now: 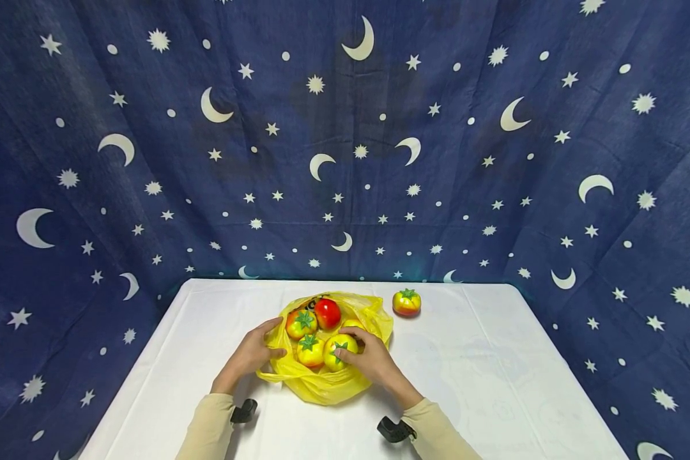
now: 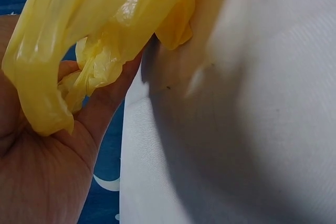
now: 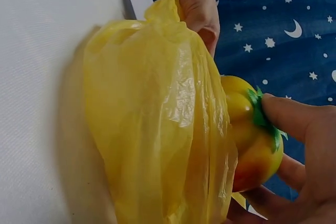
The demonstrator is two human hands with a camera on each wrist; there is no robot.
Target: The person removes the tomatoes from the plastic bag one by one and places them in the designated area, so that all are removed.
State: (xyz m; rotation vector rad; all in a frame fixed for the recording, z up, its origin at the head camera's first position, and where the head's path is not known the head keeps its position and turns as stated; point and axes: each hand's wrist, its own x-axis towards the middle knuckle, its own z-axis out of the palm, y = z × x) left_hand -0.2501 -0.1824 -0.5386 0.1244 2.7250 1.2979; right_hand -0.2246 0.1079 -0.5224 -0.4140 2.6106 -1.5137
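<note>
A yellow plastic bag (image 1: 328, 386) lies spread open on the white table. Several toy tomatoes, yellow shading to red with green leaf tops, sit inside, among them one at the left (image 1: 300, 324) and one at the front (image 1: 309, 351). A plain red round fruit (image 1: 327, 314) lies at the back of the bag. My left hand (image 1: 255, 350) grips the bag's left edge, with yellow film between thumb and fingers in the left wrist view. My right hand (image 1: 375, 359) holds a toy tomato (image 3: 254, 135) at the bag's right side, thumb on its green leaves.
Another toy tomato (image 1: 406, 303) stands on the table (image 1: 494, 370) behind and to the right of the bag. A dark blue cloth (image 1: 379, 160) with moons and stars hangs around the table's back and sides. Black straps (image 1: 395, 430) sit at both wrists.
</note>
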